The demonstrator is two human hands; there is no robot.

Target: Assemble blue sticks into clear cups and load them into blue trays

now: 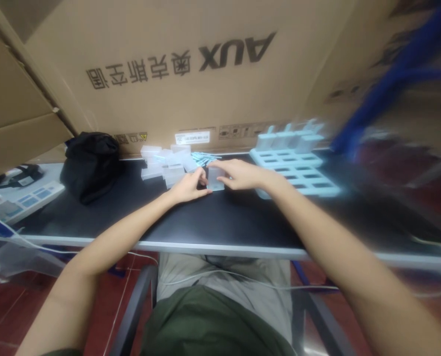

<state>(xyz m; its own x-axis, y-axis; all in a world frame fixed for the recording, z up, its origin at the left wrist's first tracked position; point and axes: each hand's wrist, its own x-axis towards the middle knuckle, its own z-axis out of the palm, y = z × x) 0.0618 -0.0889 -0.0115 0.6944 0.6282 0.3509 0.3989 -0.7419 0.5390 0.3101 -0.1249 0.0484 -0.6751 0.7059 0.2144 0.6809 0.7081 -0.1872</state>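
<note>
Both my hands meet over the black table (220, 217) on a small clear plastic box (216, 179). My left hand (189, 188) pinches its left side with curled fingers. My right hand (239, 174) grips its top and right side. Just behind them lies a pile of several more clear plastic boxes (164, 160) and a bunch of light blue sticks (202, 157). To the right of my right hand sits a light blue slotted tray (298, 170), with a few pale pieces standing in its far row.
A black bag (90, 165) rests at the table's left. A big cardboard box (191, 74) printed AUX walls off the back. A grey device (23, 200) and cables lie far left. Blurred blue tubing (387, 79) crosses the upper right.
</note>
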